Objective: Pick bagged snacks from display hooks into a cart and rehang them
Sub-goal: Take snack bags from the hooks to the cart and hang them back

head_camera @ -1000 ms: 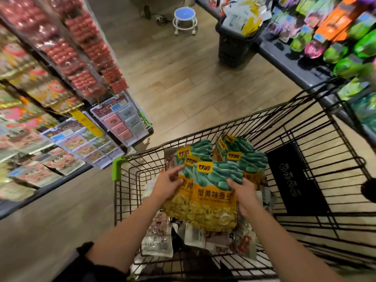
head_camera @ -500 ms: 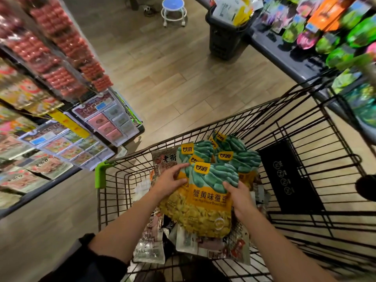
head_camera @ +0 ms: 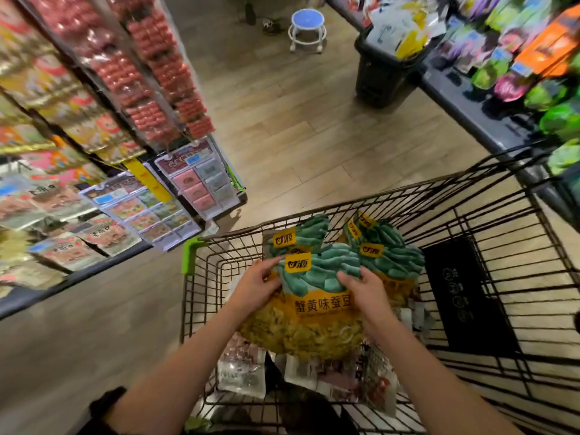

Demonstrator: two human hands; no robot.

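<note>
Snack bags lie heaped in the black wire cart point(head_camera: 489, 233), which stands in the aisle between the display racks point(head_camera: 94, 127) on the left and a shelf of goods on the right. The green-and-yellow bean bags point(head_camera: 314, 306) are fanned on top of the pile, long axes running away from the person, header ends far, yellow bottoms near. Left hand point(head_camera: 255, 285) pinches the front bag's left edge near its header; right hand point(head_camera: 364, 287) curls over its right edge. Both are equally close, one to each side, so the lift looks two-handed, then leftward toward the hooks.
</note>
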